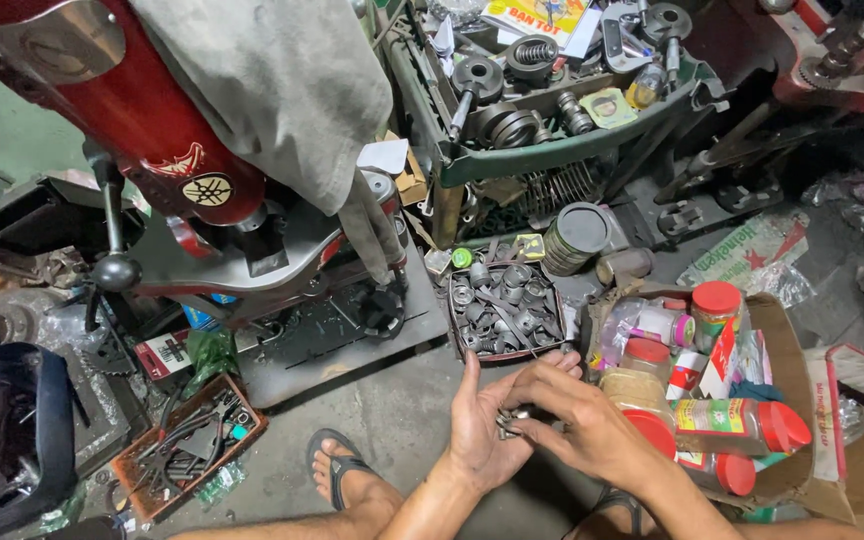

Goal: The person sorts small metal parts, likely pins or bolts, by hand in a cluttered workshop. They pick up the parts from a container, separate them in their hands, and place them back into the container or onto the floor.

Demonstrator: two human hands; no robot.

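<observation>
The left hand (480,425) lies palm up, open, cupping small metal parts (508,421) at near centre. The right hand (577,415) arches over it, fingertips pinching those parts, near the square tray (458,318).

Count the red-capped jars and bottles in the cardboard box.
5 red caps show in the cardboard box: top, middle, bottle lying right, two at front. More may be hidden.

Left hand (479,425) palm up, small metal parts (508,420) on it; right hand (577,415) just right, fingertips on parts. Tray of metal rings (505,310) directly behind hands. Cardboard box of jars (787,330) right. Sandalled foot (347,480) left. Press machine (167,170) behind left. Crate of machine parts (562,150) behind tray
</observation>
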